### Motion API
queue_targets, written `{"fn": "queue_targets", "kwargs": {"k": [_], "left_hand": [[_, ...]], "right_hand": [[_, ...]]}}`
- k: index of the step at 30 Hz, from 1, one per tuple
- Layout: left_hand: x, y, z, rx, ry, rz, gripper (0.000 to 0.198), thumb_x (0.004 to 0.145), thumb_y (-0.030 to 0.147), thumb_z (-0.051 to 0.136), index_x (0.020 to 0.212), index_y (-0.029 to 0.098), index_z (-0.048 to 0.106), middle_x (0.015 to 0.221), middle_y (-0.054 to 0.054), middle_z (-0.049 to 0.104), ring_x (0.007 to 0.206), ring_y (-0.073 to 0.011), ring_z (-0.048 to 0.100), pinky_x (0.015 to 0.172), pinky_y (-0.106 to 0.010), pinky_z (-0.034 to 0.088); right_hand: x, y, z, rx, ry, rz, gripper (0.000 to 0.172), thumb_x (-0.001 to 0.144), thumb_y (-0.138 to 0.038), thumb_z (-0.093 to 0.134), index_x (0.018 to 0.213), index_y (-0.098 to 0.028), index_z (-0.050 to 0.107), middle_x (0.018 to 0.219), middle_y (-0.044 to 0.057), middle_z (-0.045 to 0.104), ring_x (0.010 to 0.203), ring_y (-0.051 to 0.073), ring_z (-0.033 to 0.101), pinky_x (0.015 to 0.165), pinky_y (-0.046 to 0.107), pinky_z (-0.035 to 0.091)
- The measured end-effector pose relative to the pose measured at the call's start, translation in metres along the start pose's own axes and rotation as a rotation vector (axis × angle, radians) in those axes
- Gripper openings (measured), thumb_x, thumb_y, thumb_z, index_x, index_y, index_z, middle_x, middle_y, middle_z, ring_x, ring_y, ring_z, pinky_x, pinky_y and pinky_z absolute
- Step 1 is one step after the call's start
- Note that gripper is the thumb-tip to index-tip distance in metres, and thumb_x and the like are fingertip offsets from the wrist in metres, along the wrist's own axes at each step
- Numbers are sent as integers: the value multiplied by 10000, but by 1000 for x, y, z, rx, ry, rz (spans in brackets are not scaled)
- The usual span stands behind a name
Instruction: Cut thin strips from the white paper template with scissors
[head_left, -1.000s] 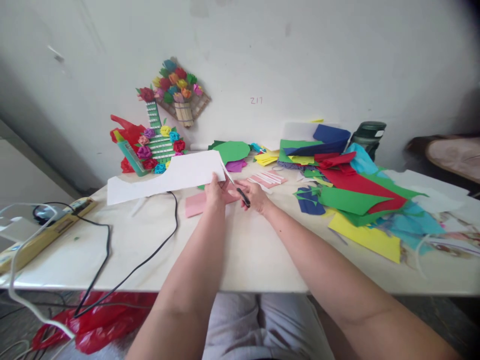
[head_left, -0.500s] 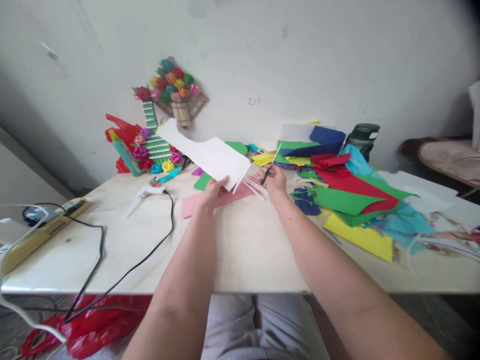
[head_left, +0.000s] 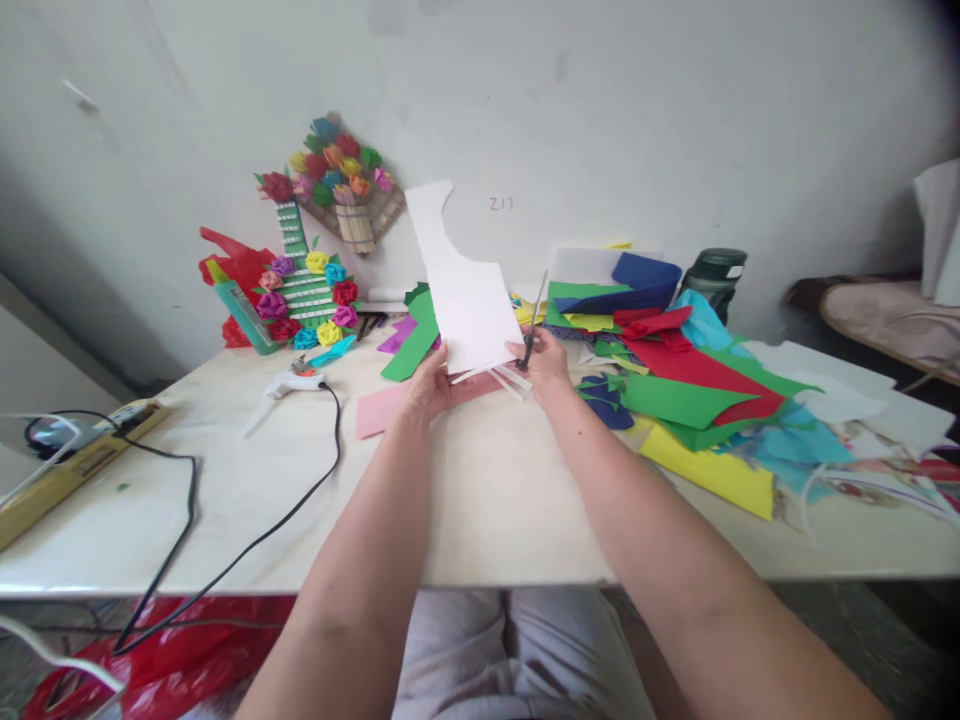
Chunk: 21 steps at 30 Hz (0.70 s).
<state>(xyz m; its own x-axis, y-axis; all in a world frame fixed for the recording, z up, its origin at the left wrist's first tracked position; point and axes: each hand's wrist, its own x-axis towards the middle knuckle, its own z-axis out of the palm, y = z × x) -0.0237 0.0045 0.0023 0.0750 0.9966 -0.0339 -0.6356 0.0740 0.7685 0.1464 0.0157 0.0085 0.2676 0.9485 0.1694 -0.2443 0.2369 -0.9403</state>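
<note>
A white sheet of paper [head_left: 476, 312] with a curved cut-out along its upper right side stands raised in front of me. My left hand [head_left: 426, 392] is closed on its lower left corner. In my right hand [head_left: 550, 368] is a pair of scissors [head_left: 531, 335], blades pointing up, and the fingertips touch the sheet's lower right corner. Thin white paper strips [head_left: 513, 380] fan out under the sheet between both hands. Beneath them a pink paper piece [head_left: 379, 412] lies on the table.
A white glue gun [head_left: 285, 388] with a black cord [head_left: 339, 440] lies left, near a glue bottle [head_left: 244, 312] and a paper-flower guitar [head_left: 309, 290]. Coloured paper scraps [head_left: 697, 400] cover the right, with a dark bottle [head_left: 714, 280] behind. A yellow power strip [head_left: 90, 465] sits at the left edge.
The white sheet has swung from leaning left to nearly upright, its lower edge now spanning both hands. The scissors stay in my right hand, slightly more upright.
</note>
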Motion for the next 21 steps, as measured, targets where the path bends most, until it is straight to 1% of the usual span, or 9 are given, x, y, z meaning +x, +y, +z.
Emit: {"fn": "queue_targets", "kwargs": {"k": [2,3,5,7,9,12,15,17,21], "left_hand": [[0,-5,5,-31,-4,-15,215,766,338,646,905,175,642,808,-73,677,675,-180,652,668,-341,564],[1,-8,9,-51,-10,-16,192,772,321,643,884,166,642,791,-70,674,660,-162,645,675,-321,563],[2,-16,15,-123,16,0,98,778,226,638,825,140,634,724,-52,658,618,-118,624,675,-255,555],[4,-24,21,-203,71,6,24,772,141,631,790,130,622,669,-25,636,578,-84,601,649,-202,542],[7,-29,25,-227,135,16,33,763,111,635,758,124,605,633,-8,620,531,-64,575,594,-173,526],[10,-32,24,-203,192,48,43,764,130,643,783,131,604,653,-11,636,545,-74,594,557,-172,515],[11,-28,20,-148,203,56,99,740,168,678,787,130,599,663,-23,649,559,-94,617,576,-196,525],[11,-24,17,-118,201,75,131,727,185,694,742,129,577,618,-16,633,528,-97,610,584,-210,528],[12,-13,10,-125,230,186,215,718,180,700,645,148,500,573,4,613,500,-90,598,600,-223,523]], "right_hand": [[-1,-1,1,27,60,-33,476,594,-276,684,1037,-203,525,760,-15,642,573,110,579,458,201,446],[-2,-2,2,36,87,-51,486,606,-263,671,1063,-201,516,799,0,651,615,119,597,477,203,458],[-3,-2,4,43,125,-91,513,617,-246,656,1101,-193,497,881,33,661,695,135,618,512,207,475],[-5,1,6,33,132,-115,528,623,-260,647,1118,-185,481,925,54,660,744,152,628,537,220,491],[-6,5,9,22,111,-124,528,624,-291,643,1111,-181,474,915,57,662,750,163,631,553,238,503],[-8,13,14,39,70,-135,504,594,-307,664,1049,-179,489,844,35,662,723,160,629,588,258,516],[-10,17,16,72,46,-136,485,542,-302,705,968,-182,508,779,5,648,685,145,620,595,253,514],[-10,17,16,71,8,-115,492,510,-317,735,930,-185,514,720,-19,630,606,129,601,542,242,501],[-10,13,11,-22,-111,-25,511,492,-365,772,900,-178,526,587,-55,589,424,91,516,405,215,429]]}}
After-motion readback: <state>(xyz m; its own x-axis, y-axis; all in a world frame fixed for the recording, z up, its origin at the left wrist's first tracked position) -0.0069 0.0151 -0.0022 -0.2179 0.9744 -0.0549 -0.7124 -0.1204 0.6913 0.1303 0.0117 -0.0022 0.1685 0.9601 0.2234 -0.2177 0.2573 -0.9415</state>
